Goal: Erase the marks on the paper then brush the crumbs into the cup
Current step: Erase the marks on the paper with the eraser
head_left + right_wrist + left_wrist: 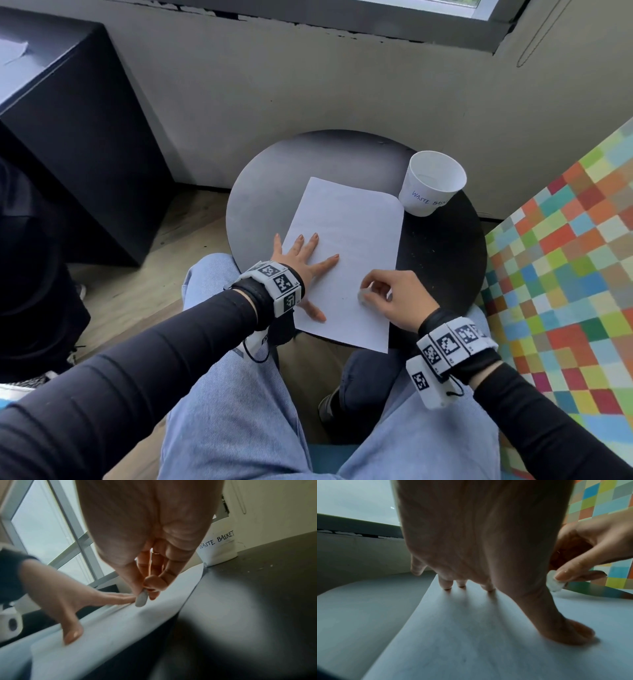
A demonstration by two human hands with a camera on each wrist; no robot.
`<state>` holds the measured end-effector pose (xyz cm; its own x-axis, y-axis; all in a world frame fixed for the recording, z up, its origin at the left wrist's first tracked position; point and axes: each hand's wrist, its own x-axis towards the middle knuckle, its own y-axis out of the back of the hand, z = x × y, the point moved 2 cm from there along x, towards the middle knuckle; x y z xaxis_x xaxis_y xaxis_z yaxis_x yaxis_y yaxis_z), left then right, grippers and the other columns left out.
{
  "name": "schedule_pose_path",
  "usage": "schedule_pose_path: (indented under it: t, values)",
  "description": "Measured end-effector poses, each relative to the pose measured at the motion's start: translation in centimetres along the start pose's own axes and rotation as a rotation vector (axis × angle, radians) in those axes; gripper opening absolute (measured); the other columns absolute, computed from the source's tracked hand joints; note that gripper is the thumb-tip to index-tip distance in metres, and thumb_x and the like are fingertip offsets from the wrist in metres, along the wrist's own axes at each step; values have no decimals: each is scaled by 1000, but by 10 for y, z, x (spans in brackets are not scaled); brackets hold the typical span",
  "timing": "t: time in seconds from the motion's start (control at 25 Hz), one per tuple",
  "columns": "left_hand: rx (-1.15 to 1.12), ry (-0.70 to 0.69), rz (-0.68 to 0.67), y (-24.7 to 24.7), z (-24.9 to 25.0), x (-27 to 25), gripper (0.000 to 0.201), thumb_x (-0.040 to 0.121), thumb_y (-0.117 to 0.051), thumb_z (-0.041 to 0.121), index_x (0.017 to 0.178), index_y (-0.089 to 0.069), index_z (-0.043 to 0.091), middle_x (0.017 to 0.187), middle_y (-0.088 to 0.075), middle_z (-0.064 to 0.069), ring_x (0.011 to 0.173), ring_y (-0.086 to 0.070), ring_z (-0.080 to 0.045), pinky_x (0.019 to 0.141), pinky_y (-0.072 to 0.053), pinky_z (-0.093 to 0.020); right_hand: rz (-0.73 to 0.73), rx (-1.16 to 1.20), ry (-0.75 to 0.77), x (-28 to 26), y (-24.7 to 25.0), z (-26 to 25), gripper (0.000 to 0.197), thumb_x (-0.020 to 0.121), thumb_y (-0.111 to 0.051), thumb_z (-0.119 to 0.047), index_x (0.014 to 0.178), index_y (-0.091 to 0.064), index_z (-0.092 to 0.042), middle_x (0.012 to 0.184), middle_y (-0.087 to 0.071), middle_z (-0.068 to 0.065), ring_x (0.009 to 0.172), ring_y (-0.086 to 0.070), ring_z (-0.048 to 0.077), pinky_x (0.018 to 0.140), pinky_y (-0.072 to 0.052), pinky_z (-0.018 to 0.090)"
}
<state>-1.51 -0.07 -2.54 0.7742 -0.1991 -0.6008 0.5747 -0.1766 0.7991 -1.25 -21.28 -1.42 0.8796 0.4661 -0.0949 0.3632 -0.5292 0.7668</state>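
Paper [349, 246]: white sheet flat on round dark table [445, 240], near edge overhanging the rim. Left hand [301, 263]: fingers spread straight, pressing the paper's left side. Right hand [394, 298]: fingertips pinching a small pale eraser [362, 296] low over the paper's near right part. Cup [432, 183]: white, upright, lettered "WASTE BASKET", at the paper's far right corner.
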Motion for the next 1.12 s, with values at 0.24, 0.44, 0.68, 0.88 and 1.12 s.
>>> schedule_pose_path:
  t: [0.24,0.44,0.68,0.88,1.12]
  values:
    - [14,61,10,2,12,-2,129,62,-59,89,150,24,44,157,34,-13,148,21,-38,108,8,-75,-116,25,96,-11,-15,-3,4,84,-69,-21,87,-69,-18,71,-63,-7,68,-58,14,62,-38,11]
    - [33,102,-10,8,19,-1,132,61,-63,87,151,23,43,158,32,-16,148,17,-41,106,4,-76,-175,-9,156,-13,-22,-6,5,83,-69,-22,87,-70,-20,73,-64,-6,69,-58,12,63,-37,9]
    - [30,116,-28,10,21,0,134,60,-65,86,150,24,42,157,32,-17,148,16,-43,106,5,-77,-139,-19,121,-10,-18,-5,6,82,-69,-22,88,-70,-20,72,-64,-6,69,-59,12,64,-39,10]
    - [22,98,-20,10,21,-2,132,62,-64,85,151,23,43,158,32,-17,148,15,-42,106,5,-78,-46,7,46,-10,4,14,5,81,-71,-23,85,-70,-20,68,-63,-1,60,-53,9,61,-40,14]
    - [3,88,-14,11,19,-1,127,65,-63,84,151,21,44,159,29,-15,149,13,-41,108,6,-76,98,15,-35,-29,29,38,5,83,-72,-23,86,-68,-21,71,-63,-5,65,-55,8,62,-40,12]
